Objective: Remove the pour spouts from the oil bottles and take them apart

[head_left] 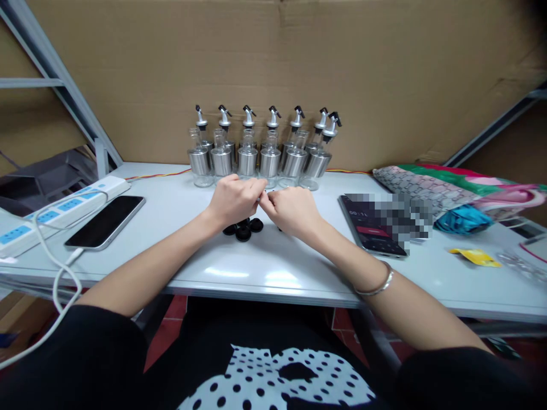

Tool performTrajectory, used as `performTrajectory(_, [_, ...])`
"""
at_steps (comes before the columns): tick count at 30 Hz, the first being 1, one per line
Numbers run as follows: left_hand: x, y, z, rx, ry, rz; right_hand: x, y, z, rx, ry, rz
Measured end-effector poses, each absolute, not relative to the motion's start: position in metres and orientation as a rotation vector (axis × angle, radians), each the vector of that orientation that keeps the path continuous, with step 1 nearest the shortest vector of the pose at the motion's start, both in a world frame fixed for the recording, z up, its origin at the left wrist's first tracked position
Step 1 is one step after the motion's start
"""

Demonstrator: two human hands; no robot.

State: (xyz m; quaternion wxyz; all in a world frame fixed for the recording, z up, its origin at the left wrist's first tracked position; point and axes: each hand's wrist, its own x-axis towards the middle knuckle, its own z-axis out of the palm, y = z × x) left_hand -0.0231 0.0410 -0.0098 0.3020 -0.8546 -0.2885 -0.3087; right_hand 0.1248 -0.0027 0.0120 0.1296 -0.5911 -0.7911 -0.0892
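My left hand [236, 198] and my right hand [291, 209] meet above the middle of the white table [188, 250], both with curled fingers. Their thumbs and fingertips come together, and anything between them is too small or hidden to name. Below my left hand lie several round black stoppers [243, 231]. Behind the hands stands a row of glass bottles with steel sleeves [270, 164], most of the front ones without tops. The bottles at the back carry silver and black pourer spouts [248, 117], as does the one at the row's right end.
On the left are a power strip [55, 213] and a phone [106, 223] with a white cable [55, 285]. To the right are a lit phone [371, 228], a patterned bag [431, 191] and a yellow packet [475, 257]. Cardboard [277, 57] stands behind the table.
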Motion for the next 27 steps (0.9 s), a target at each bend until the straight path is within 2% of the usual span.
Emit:
performTrajectory(11, [-0.024,0.042,-0.011,-2.262,-0.673,-0.841,0.123,0.0,0.005,-1.683,-2.341,-0.339])
performTrajectory(16, [-0.038,0.049,-0.005,-2.213,-0.9,-1.055,0.13,-0.003,0.009,-1.504,-2.115,-0.146])
performTrajectory(19, [-0.043,0.054,-0.005,-2.199,-1.008,-1.116,0.136,-0.003,0.014,-1.42,-1.995,-0.159])
performTrajectory(27, [-0.038,0.051,-0.009,-2.366,-0.916,-0.985,0.159,0.023,0.008,-1.777,-2.239,-0.131])
